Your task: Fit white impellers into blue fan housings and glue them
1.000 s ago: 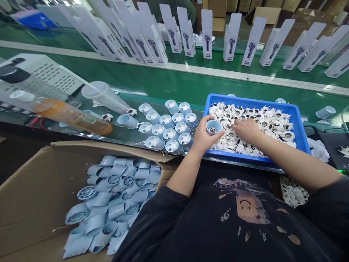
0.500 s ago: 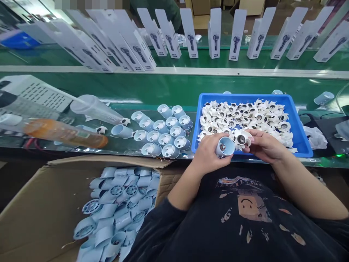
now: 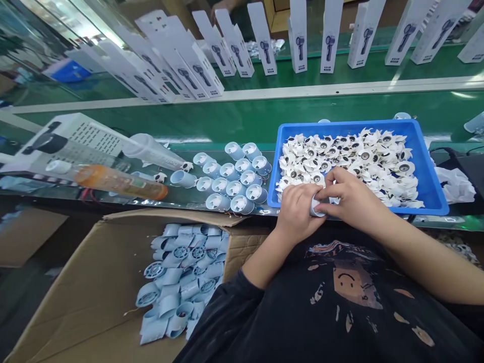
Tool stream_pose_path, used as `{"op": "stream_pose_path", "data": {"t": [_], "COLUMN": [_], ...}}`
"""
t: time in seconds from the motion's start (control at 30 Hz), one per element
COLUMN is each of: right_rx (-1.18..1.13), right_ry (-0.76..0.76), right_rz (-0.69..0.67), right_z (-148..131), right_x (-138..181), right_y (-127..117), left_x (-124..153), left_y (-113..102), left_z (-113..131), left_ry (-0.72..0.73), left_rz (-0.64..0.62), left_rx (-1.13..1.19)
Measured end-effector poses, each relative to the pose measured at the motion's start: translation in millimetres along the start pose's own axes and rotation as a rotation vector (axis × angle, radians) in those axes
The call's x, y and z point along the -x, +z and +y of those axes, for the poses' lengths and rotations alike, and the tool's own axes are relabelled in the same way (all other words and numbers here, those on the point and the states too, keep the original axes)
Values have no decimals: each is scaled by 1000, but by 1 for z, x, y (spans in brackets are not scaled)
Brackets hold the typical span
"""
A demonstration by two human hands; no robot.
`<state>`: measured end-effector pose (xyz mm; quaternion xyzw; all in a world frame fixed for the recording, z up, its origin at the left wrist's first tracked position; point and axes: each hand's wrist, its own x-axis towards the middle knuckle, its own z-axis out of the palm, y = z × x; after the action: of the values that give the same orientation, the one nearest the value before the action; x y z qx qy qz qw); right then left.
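In front of my chest, my left hand (image 3: 298, 212) is wrapped round a light blue cylindrical fan housing (image 3: 316, 208), its mouth tilted toward my right hand. My right hand (image 3: 346, 194) has its thumb and fingers pinched together at that mouth. The white fan impeller it carried is now mostly hidden by the fingers and the housing. Just beyond both hands lies a blue tray (image 3: 434, 184) heaped with white fan impellers (image 3: 365, 155). To the left, several blue housings with white impellers inside (image 3: 235, 188) stand grouped on the bench.
An open cardboard box (image 3: 86, 282) below the bench holds many blue housings (image 3: 170, 290). An orange bottle (image 3: 117, 180) and a clear plastic cup (image 3: 153, 151) lie at the left. White fan boxes (image 3: 300, 45) line the green belt behind. A crumpled white bag (image 3: 456, 185) sits right of the tray.
My right hand has moved left and brought the impeller to the housing's mouth. The housing has turned so its inside no longer shows. The whole view has shifted slightly.
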<state>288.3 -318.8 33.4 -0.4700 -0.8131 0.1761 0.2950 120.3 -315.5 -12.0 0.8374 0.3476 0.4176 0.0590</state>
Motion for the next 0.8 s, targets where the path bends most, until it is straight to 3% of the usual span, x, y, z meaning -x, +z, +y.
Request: {"op": "stream_pose_path", "data": {"t": [0.17, 0.27, 0.37, 0.47, 0.57, 0.7, 0.8], "right_rx": [-173, -215, -126, -74, -46, -16, -25], "right_ry": [2, 99, 233, 245, 199, 187, 237], "right_rz": [-4, 58, 154, 237, 359, 431, 459], "right_z": [15, 31, 49, 56, 49, 36, 32], "right_x": [21, 54, 88, 108, 113, 113, 121], "right_y": [-21, -39, -40, -29, -24, -31, -42], "left_x": [-15, -45, -91, -132, -154, -171, -179], "left_y": [-6, -21, -32, -27, -7, 14, -6], "left_z": [-18, -63, -122, -171, -195, -198, -190], "left_ry": [-79, -251, -516, -725, -816, -877, -835], "left_rz": [-48, 67, 141, 15, -213, -412, -439], "left_rx": [-10, -124, -209, -289, -348, -350, -351]}}
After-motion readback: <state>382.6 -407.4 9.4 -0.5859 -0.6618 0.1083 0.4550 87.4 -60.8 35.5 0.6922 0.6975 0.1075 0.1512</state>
